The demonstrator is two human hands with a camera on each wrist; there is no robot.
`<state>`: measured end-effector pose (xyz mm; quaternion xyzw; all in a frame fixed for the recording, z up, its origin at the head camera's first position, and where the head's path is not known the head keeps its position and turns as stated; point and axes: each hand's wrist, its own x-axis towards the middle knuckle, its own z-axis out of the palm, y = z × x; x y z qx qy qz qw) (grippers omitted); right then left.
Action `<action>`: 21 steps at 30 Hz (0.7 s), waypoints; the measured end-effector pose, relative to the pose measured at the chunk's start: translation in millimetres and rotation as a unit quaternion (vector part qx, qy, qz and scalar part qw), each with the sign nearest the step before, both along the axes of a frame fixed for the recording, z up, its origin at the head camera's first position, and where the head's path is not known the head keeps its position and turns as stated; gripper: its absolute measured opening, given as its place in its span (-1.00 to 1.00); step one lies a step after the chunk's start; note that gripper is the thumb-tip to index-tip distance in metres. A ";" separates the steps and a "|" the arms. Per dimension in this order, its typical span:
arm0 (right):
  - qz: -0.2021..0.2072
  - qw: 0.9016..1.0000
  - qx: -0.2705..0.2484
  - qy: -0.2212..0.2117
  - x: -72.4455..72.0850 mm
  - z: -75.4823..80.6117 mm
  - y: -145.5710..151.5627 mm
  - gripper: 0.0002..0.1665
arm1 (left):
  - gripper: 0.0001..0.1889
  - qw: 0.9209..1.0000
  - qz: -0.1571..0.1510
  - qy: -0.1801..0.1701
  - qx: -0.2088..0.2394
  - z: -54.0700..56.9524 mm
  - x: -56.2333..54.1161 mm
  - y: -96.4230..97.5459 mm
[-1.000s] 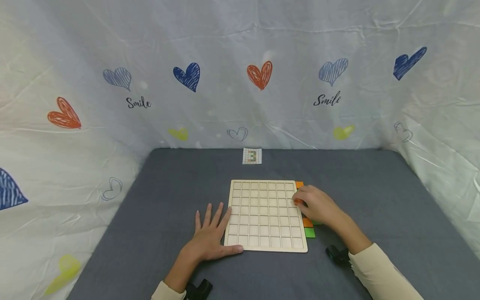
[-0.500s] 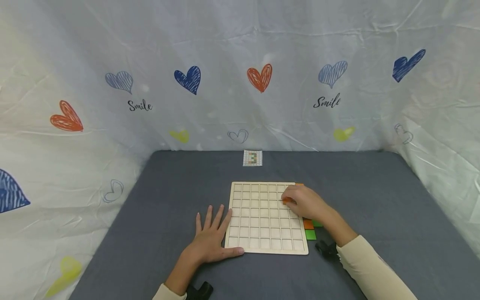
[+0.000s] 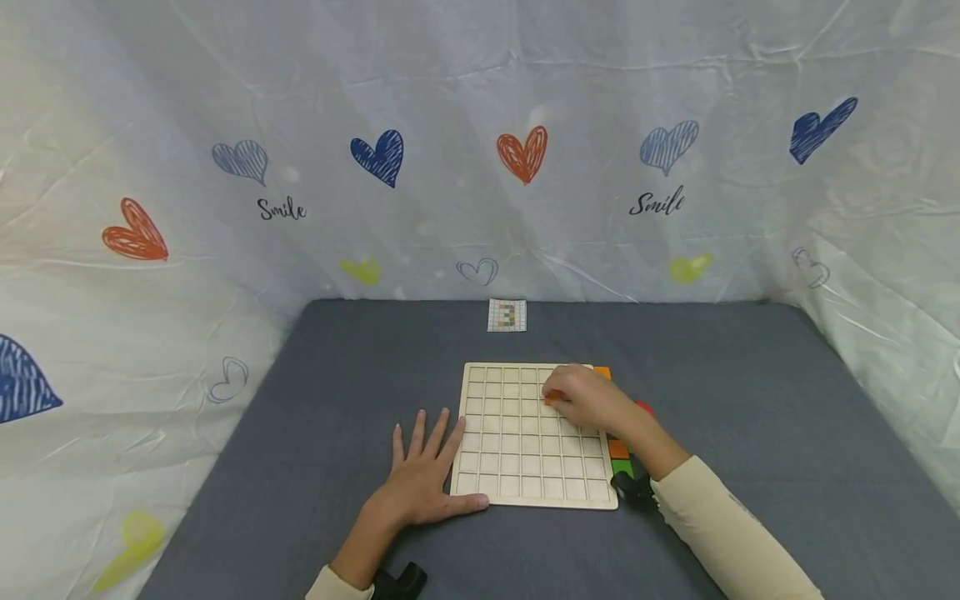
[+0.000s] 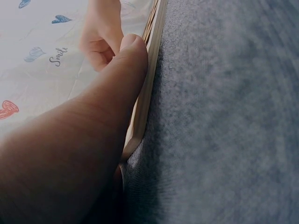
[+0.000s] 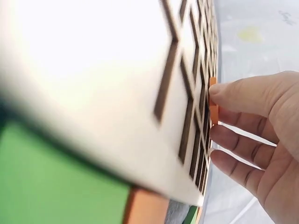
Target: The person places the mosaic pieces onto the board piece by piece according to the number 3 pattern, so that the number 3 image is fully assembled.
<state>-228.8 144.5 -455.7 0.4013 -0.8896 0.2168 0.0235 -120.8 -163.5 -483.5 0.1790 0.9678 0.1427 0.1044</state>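
Observation:
A pale wooden grid board (image 3: 510, 442) with square recesses lies on the dark cloth. My right hand (image 3: 592, 400) is over its upper right part and pinches an orange square tile (image 5: 213, 101) between thumb and fingers, close to the grid. In the head view only a sliver of that tile shows under the fingertips. My left hand (image 3: 423, 483) lies flat with fingers spread at the board's lower left corner. Its thumb (image 4: 133, 51) rests along the board's near edge, as the left wrist view shows.
Orange tiles (image 3: 618, 450) and green tiles (image 3: 622, 468) lie along the board's right side, with a bit of red (image 3: 644, 407) beyond, partly hidden by the right arm. A small printed pattern card (image 3: 507, 316) lies at the table's far edge, before a heart-print curtain (image 3: 450, 100).
My right hand has carried the orange tile leftward from the board's right edge to over the grid. The left hand has stayed in place.

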 end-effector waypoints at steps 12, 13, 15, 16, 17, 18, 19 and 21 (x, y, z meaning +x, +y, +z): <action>0.006 1.000 -0.003 -0.030 -4.5 4.7 -17.0 -0.85 | 0.22 1.000 0.001 0.004 0.006 0.0 0.5 0.4; 0.006 0.999 -0.004 -0.032 -5.0 4.5 -18.2 -0.85 | 0.22 1.000 0.001 0.004 0.007 0.0 0.6 0.4; 0.010 0.999 -0.004 -0.030 -6.2 4.7 -21.0 -0.86 | 0.22 1.000 0.002 0.005 0.011 0.0 0.8 0.4; 0.013 0.999 -0.005 -0.029 -6.7 4.7 -22.4 -0.86 | 0.23 1.000 0.001 0.006 0.012 -0.1 0.8 0.5; 0.017 0.999 -0.006 -0.028 -7.0 4.6 -23.8 -0.87 | 0.23 1.000 0.001 0.006 0.013 -0.3 0.8 0.6; 0.021 0.999 -0.006 -0.023 -7.6 3.9 -25.3 -0.88 | 0.23 1.000 0.000 0.007 0.014 -0.8 0.7 0.6; 0.024 1.000 -0.005 -0.019 -7.8 3.6 -26.9 -0.89 | 0.23 1.000 0.000 0.008 0.013 -1.0 0.6 0.6; 0.026 1.000 -0.003 -0.016 -7.9 3.6 -30.2 -0.90 | 0.23 1.000 -0.001 0.010 0.014 -1.4 0.5 0.6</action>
